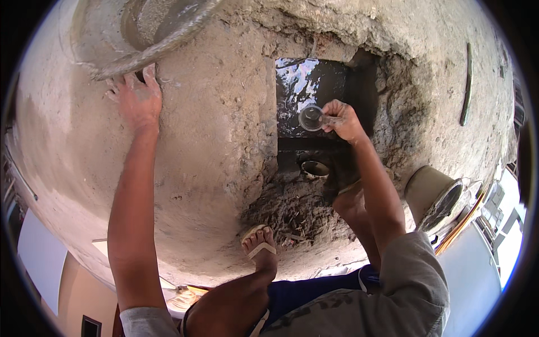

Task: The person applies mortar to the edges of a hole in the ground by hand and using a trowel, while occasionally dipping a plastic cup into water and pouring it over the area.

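Observation:
My right hand (343, 119) is closed around the handle of a small round dipper (310, 118), whose rim faces up. It hangs over a square pit of dark water (328, 84) with bright reflections on the left side. What the dipper contains, if anything, I cannot make out. Out to the left, my left hand (137, 101) lies on the muddy grey ground with fingers spread, its fingertips at the near rim of a wide mud-caked basin (151, 57). Greyish material shows inside that basin.
A round pipe mouth (315, 168) sits at the pit's near side. Broken, rough earth (404, 112) borders the pit on the right. A bucket (431, 192) lies tilted at the right, and a thin stick (466, 84) rests beyond it. My sandalled foot (260, 243) stands near the pit.

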